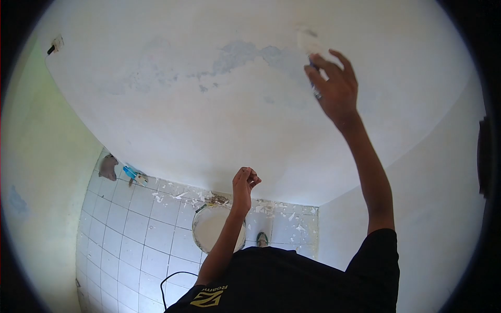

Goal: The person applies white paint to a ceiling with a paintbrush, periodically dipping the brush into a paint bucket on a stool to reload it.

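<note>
High at the right, my right hand (336, 86) is closed round the dark blue handle of a tool (314, 65). The tool's pale, blurred head is against or close to the white wall (209, 125), which has grey-blue bare patches (237, 56). My left hand (246, 178) is low at the centre with its fingers bent together, in front of the wall's lower part. Whether those fingers hold anything is too small to tell. Below that hand, partly behind the left forearm, stands a round bucket (211, 227) with off-white content.
White flakes (180, 196) lie on the tiled floor (136, 228) along the wall's foot. A blue object (129, 172) and a grey-brown cloth or bag (108, 167) are at the left corner. A black cable (163, 286) curves near the body. A green-edged shoe (262, 239) shows beside the bucket.
</note>
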`<state>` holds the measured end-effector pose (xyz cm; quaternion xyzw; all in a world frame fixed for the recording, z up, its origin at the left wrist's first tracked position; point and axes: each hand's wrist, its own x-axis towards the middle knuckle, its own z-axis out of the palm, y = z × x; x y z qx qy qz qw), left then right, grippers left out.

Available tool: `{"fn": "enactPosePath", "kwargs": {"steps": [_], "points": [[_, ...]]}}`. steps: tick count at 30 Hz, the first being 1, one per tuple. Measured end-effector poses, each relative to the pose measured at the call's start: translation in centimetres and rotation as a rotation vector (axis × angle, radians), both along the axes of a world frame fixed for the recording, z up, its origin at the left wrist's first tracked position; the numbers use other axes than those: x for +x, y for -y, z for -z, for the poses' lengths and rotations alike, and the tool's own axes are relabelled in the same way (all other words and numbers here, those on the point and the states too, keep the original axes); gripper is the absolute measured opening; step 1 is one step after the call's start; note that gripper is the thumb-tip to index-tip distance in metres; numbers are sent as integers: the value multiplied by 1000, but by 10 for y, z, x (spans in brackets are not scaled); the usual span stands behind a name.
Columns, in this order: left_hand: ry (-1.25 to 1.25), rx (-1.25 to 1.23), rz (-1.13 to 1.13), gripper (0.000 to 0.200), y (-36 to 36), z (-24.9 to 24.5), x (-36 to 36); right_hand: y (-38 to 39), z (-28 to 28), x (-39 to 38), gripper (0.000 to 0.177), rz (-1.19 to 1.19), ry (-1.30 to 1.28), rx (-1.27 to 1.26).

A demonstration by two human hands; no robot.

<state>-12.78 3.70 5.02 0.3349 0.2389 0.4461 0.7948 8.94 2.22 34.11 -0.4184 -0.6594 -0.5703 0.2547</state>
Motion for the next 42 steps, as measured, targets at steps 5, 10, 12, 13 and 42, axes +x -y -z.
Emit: {"fn": "enactPosePath", "kwargs": {"steps": [5, 10, 12, 13, 42], "points": [[52, 23, 3, 16, 0, -3, -4, -27, 103, -1, 20, -42, -164, -483], [-6, 31, -34, 16, -1, -5, -6, -24, 57, 8, 24, -125, -302, -449], [-3, 18, -27, 16, -2, -3, -7, -19, 29, 18, 26, -89, -318, -381], [1, 4, -24, 16, -4, -3, -7, -14, 13, 17, 24, -75, -213, -223], [-11, 14, -35, 16, -10, 7, -12, -16, 76, 16, 22, -81, -405, -420]]}}
